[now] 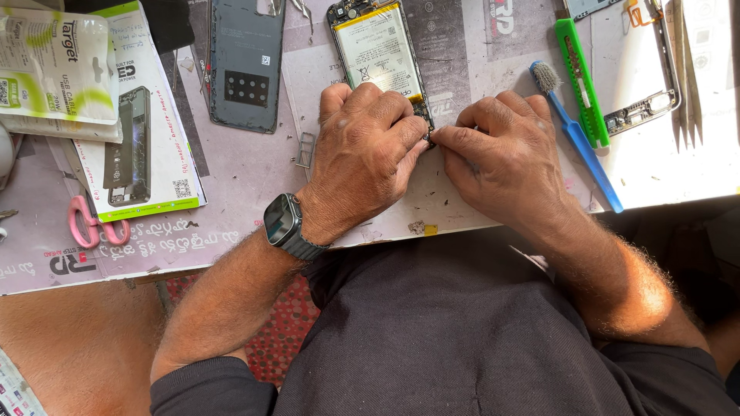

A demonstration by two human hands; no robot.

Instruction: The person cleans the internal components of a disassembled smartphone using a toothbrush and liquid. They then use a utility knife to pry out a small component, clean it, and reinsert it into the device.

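Note:
An opened phone [378, 48] lies back-up on the worktable, its white battery showing. My left hand [366, 158] rests over the phone's near end, fingers curled against it, a dark smartwatch [284, 222] on the wrist. My right hand [505, 154] meets it from the right. Its fingertips pinch at the phone's bottom edge around a small dark part that is mostly hidden. Both hands cover the lower part of the phone.
A grey phone back cover [245, 65] lies to the left, a small SIM tray [306, 150] beside it. A blue brush [574, 135], a green cutter [582, 81] and a phone frame [655, 100] sit right. Packaged goods [135, 131] and pink scissors [92, 223] lie far left.

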